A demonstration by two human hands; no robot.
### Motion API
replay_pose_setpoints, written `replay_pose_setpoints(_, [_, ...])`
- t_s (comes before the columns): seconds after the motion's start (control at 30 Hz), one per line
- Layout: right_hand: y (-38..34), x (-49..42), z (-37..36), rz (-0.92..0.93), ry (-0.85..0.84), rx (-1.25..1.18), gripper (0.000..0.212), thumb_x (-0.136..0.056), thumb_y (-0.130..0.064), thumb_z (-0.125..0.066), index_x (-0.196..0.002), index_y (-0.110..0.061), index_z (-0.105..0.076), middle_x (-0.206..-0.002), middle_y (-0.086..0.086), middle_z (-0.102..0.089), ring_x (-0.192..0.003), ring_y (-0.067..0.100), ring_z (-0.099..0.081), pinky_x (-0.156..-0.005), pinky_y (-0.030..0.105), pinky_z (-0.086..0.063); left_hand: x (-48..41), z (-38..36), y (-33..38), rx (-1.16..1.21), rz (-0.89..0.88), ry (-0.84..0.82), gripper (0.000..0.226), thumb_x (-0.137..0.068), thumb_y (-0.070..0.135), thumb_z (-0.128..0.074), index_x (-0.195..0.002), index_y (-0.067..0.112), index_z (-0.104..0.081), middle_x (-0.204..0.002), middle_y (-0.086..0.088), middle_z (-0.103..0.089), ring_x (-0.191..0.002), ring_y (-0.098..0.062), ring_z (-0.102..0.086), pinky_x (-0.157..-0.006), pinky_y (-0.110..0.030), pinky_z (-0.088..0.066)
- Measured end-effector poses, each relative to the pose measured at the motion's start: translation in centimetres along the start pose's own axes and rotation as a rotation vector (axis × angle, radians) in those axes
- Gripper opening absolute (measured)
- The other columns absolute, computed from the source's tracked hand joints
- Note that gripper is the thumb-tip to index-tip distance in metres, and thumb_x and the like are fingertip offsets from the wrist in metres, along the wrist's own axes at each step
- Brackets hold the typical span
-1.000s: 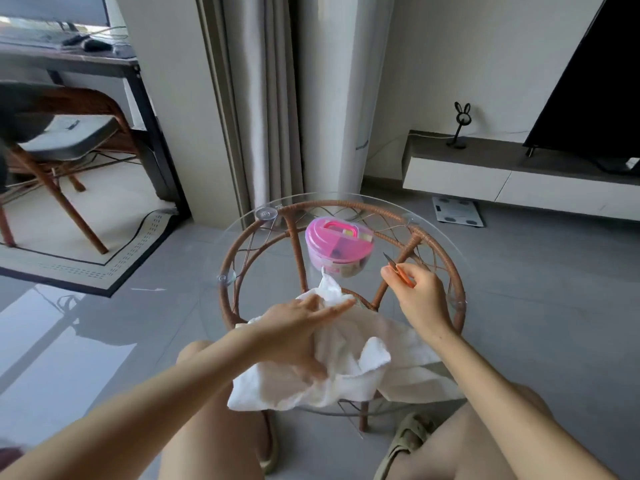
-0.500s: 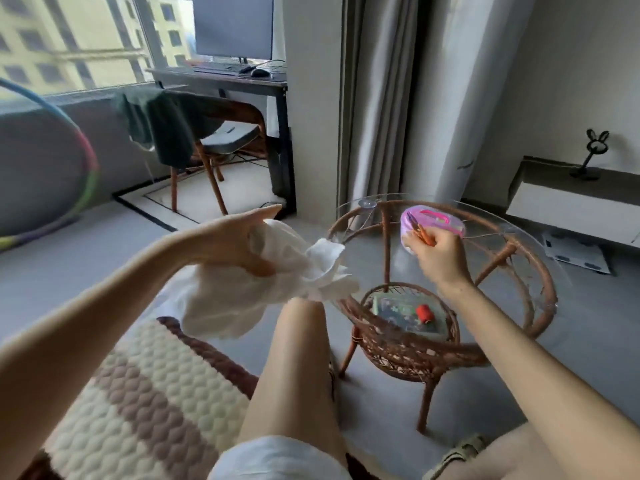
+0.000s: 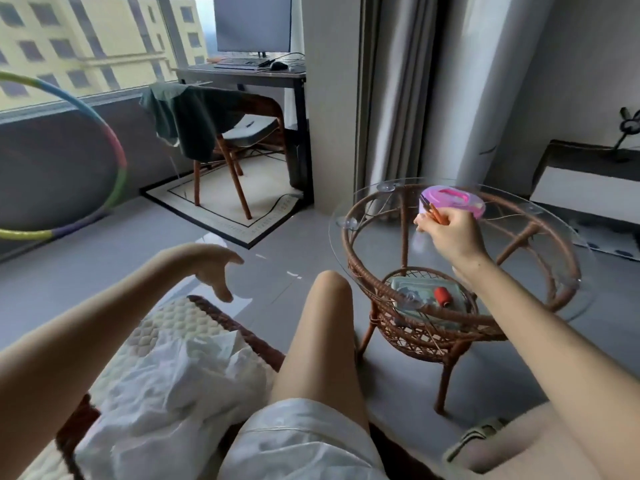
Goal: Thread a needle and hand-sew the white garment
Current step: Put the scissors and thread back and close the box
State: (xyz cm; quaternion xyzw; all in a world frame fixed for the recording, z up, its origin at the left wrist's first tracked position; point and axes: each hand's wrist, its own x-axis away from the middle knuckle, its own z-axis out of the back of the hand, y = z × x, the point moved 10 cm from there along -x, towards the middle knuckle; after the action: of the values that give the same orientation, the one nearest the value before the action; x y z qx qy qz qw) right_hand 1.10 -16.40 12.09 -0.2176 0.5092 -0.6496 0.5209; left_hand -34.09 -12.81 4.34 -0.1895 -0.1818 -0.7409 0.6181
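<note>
Left hand released, empty, above white garment on cushion; right hand pinching orange snips, well apart.

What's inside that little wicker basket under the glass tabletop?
A red thread spool lies on a flat greenish item in the wicker basket. Whatever is under that item is covered.

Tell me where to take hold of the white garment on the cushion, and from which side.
Probably best: pinch a raised fold of the white garment from above with the left hand, which hangs open just beyond it. It lies loosely crumpled on the cushion, so its ridges stand up, easy to pinch. The right hand holds orange snips.
</note>
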Motion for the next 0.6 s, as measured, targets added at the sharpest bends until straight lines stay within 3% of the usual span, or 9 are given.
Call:
replay_pose_setpoints(0.1, [2.8, -0.7, 2.6, -0.088, 0.086, 0.058, 0.029, -0.09, -0.023, -0.061, -0.077, 0.002, -0.064, -0.067, 0.006, -0.056, -0.067, 0.019, -0.051, -0.065, 0.032, -0.04, 0.8, 3.6, 0.4, -0.049, 0.007, 0.0, 0.077, -0.082, 0.019, -0.072, -0.147, 0.018, -0.03, -0.15, -0.007, -0.035, -0.136, -0.024, -0.037, -0.109, -0.031, -0.031])
replay_pose_setpoints(0.2, [6.0, -1.9, 5.2, -0.192, 0.164, 0.063, 0.028, -0.095, -0.025, -0.052, -0.075, -0.01, -0.063, -0.07, 0.002, -0.06, -0.064, 0.017, -0.053, -0.065, 0.034, -0.044, -1.6, 5.0, 8.3, -0.066, -0.084, 0.016, 0.066, -0.085, 0.017, -0.068, -0.143, 0.016, -0.037, -0.145, -0.008, -0.044, -0.13, -0.023, -0.044, -0.104, -0.029, -0.035])
replay_pose_setpoints(0.33, [9.3, -3.7, 6.6, -0.306, 0.217, 0.048, 0.027, -0.099, -0.025, -0.044, -0.077, -0.016, -0.058, -0.077, 0.005, -0.063, -0.059, 0.02, -0.059, -0.065, 0.037, -0.052, -7.2, 9.9, 15.5, 0.008, -0.253, 0.326, 0.042, -0.088, 0.014, -0.062, -0.13, 0.014, -0.056, -0.129, -0.01, -0.058, -0.115, -0.024, -0.056, -0.092, -0.029, -0.043])
replay_pose_setpoints(0.43, [11.8, -5.1, 7.5, -0.437, 0.276, 0.12, 0.022, -0.097, -0.024, -0.043, -0.087, -0.01, -0.056, -0.084, 0.011, -0.063, -0.066, 0.025, -0.062, -0.065, 0.036, -0.049, -10.4, 11.0, 22.7, 0.274, -0.368, 0.359, 0.03, -0.092, 0.019, -0.056, -0.119, 0.008, -0.063, -0.121, -0.01, -0.063, -0.112, -0.026, -0.057, -0.089, -0.029, -0.044])
replay_pose_setpoints(0.53, [13.6, -6.4, 8.7, -0.536, 0.372, 0.178, 0.026, -0.095, -0.033, -0.045, -0.088, -0.01, -0.056, -0.086, 0.012, -0.06, -0.081, 0.029, -0.059, -0.069, 0.034, -0.043, -13.7, 11.3, 26.4, 0.697, -0.344, 0.308, 0.033, -0.097, 0.034, -0.049, -0.084, 0.008, -0.064, -0.078, -0.008, -0.061, -0.075, -0.027, -0.058, -0.057, -0.026, -0.043])
replay_pose_setpoints(0.57, [14.1, -7.4, 9.0, -0.555, 0.383, 0.158, 0.032, -0.094, -0.04, -0.047, -0.092, -0.01, -0.059, -0.088, 0.012, -0.061, -0.083, 0.028, -0.06, -0.068, 0.033, -0.043, -15.3, 11.4, 27.9, 0.771, -0.337, 0.278, 0.04, -0.096, 0.042, -0.047, -0.083, 0.006, -0.062, -0.073, -0.008, -0.057, -0.067, -0.024, -0.055, -0.053, -0.027, -0.043])
replay_pose_setpoints(0.6, [14.4, -8.0, 8.7, -0.561, 0.363, 0.132, 0.041, -0.092, -0.047, -0.049, -0.102, -0.009, -0.061, -0.094, 0.011, -0.063, -0.088, 0.028, -0.061, -0.069, 0.031, -0.043, -16.5, 11.0, 28.6, 0.838, -0.331, 0.239, 0.048, -0.093, 0.049, -0.048, -0.097, 0.003, -0.063, -0.081, -0.012, -0.06, -0.072, -0.025, -0.059, -0.059, -0.031, -0.049])
